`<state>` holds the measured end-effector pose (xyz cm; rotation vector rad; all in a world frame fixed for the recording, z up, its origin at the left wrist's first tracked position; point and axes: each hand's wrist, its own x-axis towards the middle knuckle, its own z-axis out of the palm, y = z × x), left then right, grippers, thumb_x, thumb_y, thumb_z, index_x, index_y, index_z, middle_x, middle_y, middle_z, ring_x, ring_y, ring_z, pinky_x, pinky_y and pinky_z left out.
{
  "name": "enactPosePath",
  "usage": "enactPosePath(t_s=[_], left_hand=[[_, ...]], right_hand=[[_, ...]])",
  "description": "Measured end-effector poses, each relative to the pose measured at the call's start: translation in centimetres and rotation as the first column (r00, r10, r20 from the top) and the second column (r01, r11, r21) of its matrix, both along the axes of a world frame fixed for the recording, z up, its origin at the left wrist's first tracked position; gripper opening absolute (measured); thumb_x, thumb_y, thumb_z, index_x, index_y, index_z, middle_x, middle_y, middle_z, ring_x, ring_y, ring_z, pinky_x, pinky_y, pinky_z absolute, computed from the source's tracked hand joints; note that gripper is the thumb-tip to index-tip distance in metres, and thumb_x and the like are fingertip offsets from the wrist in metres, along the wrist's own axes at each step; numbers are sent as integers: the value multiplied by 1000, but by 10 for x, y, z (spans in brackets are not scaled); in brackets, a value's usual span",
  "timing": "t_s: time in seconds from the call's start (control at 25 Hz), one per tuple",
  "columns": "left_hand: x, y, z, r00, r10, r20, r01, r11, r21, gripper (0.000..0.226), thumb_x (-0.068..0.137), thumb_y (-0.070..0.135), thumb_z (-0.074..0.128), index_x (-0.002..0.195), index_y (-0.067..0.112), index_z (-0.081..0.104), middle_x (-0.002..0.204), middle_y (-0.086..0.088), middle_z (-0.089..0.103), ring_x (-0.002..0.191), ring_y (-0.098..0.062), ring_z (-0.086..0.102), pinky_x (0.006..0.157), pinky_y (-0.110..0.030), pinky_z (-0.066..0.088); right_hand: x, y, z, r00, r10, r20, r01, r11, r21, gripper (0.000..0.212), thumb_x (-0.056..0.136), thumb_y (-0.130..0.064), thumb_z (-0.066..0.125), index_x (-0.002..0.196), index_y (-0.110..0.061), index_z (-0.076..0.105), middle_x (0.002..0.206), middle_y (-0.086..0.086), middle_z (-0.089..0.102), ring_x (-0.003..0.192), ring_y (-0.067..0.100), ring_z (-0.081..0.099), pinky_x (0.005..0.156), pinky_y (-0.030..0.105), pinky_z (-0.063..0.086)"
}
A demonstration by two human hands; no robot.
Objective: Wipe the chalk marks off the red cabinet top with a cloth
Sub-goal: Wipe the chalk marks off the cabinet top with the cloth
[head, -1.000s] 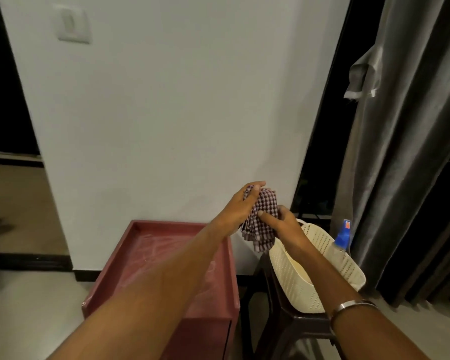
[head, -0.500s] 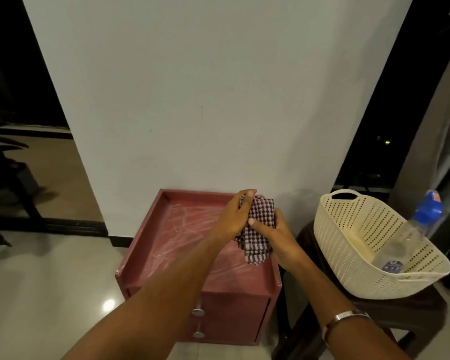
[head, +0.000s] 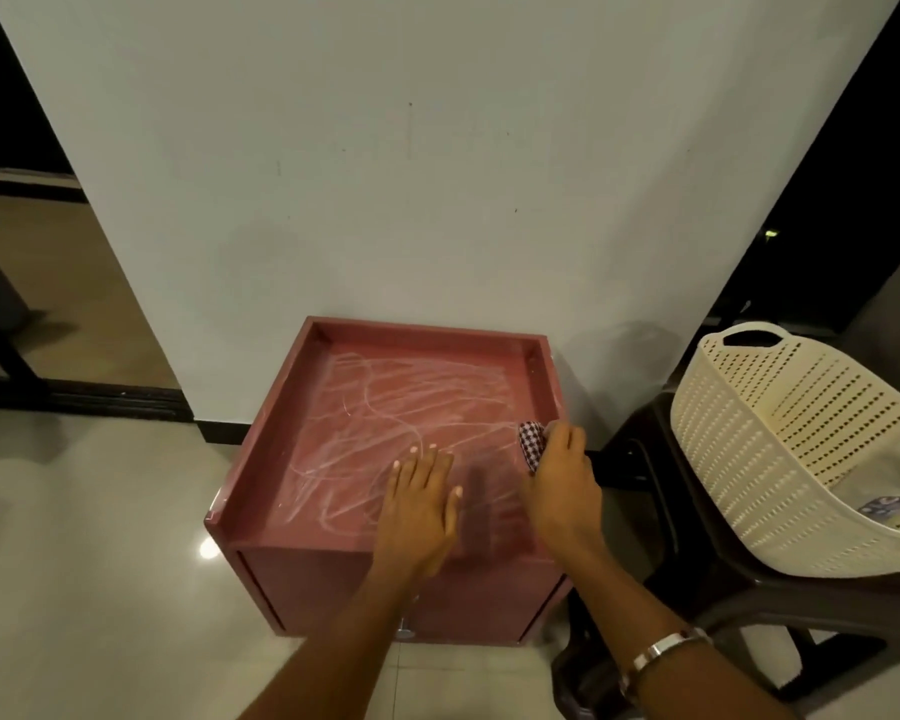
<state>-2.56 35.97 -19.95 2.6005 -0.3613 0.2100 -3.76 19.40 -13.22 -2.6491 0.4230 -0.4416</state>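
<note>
right hand [head: 562, 480] mostly hides cloth [head: 532, 443]

The left hand [head: 421, 504] is laid flat, palm down, fingers spread. The right hand [head: 562, 478] is curled closed, knuckles up. Both forearms are extended forward.

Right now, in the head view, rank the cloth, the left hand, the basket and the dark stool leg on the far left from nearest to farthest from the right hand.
1. Cloth: bunched under the right hand's fingers, on the cabinet top.
2. Left hand: flat on the top, just to its left.
3. Basket: on the stool to the right.
4. Stool leg: far left, across the floor.
</note>
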Motion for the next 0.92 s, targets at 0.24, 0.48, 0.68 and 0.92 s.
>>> enactPosePath(t_s=[0.24, 0.48, 0.68, 0.92], left_hand=[[-1, 16, -32, 997, 12, 81, -20, 995, 95, 56, 99, 41, 31, 152, 20, 27, 160, -2, 22, 150, -20, 10, 122, -36, -3], [17, 26, -35, 992, 21, 121, -33, 995, 99, 57, 98, 41, 32, 149, 16, 34, 158, -2, 28, 148, -18, 18, 122, -36, -1], [18, 24, -37, 991, 25, 134, -32, 998, 53, 61, 97, 46, 25, 149, 15, 33, 158, -2, 28, 148, -17, 17, 123, -35, 0], [20, 23, -37, 990, 32, 139, -38, 998, 42, 62, 96, 46, 28, 150, 14, 32, 158, -2, 27, 148, -16, 16, 123, -36, 1]], right_hand=[[9, 8, -40, 971, -86, -225, -15, 910, -414, 31, 89, -7, 54, 118, -10, 43, 122, 12, 47, 98, 33, 57, 75, 40, 57], [18, 19, -60, 924, -112, -365, -77, 881, -466, 30, 98, -13, 37, 126, -5, 43, 127, 16, 44, 104, 37, 54, 82, 47, 52], [10, 18, -63, 938, -30, -347, -119, 909, -400, 56, 92, -47, 36, 128, -5, 49, 132, 16, 43, 111, 37, 47, 90, 45, 47], [12, 0, -83, 958, 33, -284, -112, 958, -266, 55, 99, -30, 30, 150, -10, 23, 157, 9, 24, 146, 25, 19, 122, 36, 17]])
